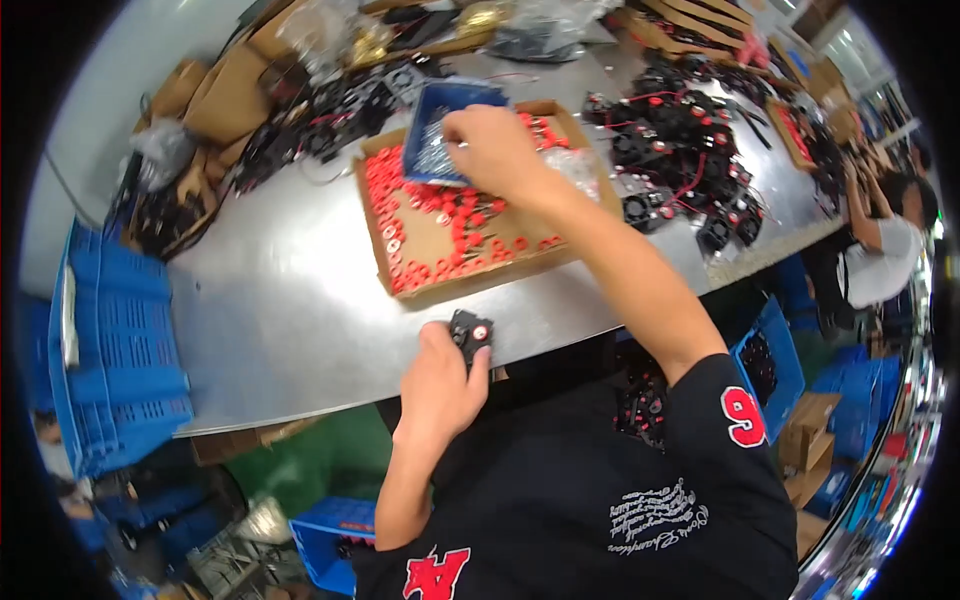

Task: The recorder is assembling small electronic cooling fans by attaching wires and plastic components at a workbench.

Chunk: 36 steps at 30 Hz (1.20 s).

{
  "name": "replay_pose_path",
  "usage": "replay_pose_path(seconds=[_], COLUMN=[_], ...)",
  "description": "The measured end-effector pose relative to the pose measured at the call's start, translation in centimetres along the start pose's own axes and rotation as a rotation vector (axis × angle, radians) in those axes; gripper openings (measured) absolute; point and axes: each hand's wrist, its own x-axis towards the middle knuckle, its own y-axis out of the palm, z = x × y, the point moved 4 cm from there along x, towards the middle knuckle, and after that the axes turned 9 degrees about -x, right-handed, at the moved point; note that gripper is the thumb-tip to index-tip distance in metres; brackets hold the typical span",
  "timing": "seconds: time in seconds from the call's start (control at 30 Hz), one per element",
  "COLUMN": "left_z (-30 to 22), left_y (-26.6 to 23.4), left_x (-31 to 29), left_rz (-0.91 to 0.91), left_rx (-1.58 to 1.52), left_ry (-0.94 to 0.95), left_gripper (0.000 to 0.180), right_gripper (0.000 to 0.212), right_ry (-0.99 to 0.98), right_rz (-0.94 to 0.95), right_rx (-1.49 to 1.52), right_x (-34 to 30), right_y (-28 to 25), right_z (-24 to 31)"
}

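Observation:
My left hand [437, 388] is closed around a small black fan housing [466, 328] with a red-and-white round piece on it, just over the table's near edge. My right hand [497, 152] reaches forward over a blue bin [411, 122] of small silvery screws [433, 158]. Its fingers are curled together above the screws, and whatever they pinch is too small to make out. Under the bin sits a shallow cardboard tray [412, 290] holding many red round parts [440, 270], some with black wires.
Piles of black fans with red wires [690, 150] lie on the metal table [270, 300] to the right and far left. A blue crate [125, 340] stands at the left edge. Cardboard boxes [225, 95] line the back. Another person [885, 250] sits at far right.

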Motion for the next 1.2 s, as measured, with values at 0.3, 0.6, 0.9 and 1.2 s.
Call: replay_pose_path(seconds=[0.3, 0.6, 0.9, 1.2], left_z=[1.6, 1.4, 1.6, 1.4], left_y=[0.3, 0.4, 0.6, 0.3], left_x=[-0.3, -0.5, -0.5, -0.4], left_rz=[-0.087, -0.066, -0.122, -0.106], left_rx=[-0.014, -0.044, 0.011, -0.007], left_ry=[0.074, 0.042, 0.108, 0.083], left_gripper=[0.043, 0.046, 0.044, 0.043], right_gripper=[0.016, 0.013, 0.014, 0.020], right_ry=[0.204, 0.177, 0.556, -0.175], right_rz=[0.397, 0.608, 0.725, 0.295], right_rx=[0.543, 0.615, 0.943, 0.317], right_x=[-12.2, -15.3, -16.7, -17.0], right_y=[-4.4, -3.6, -1.8, -4.7], right_z=[5.8, 7.2, 6.4, 9.3])
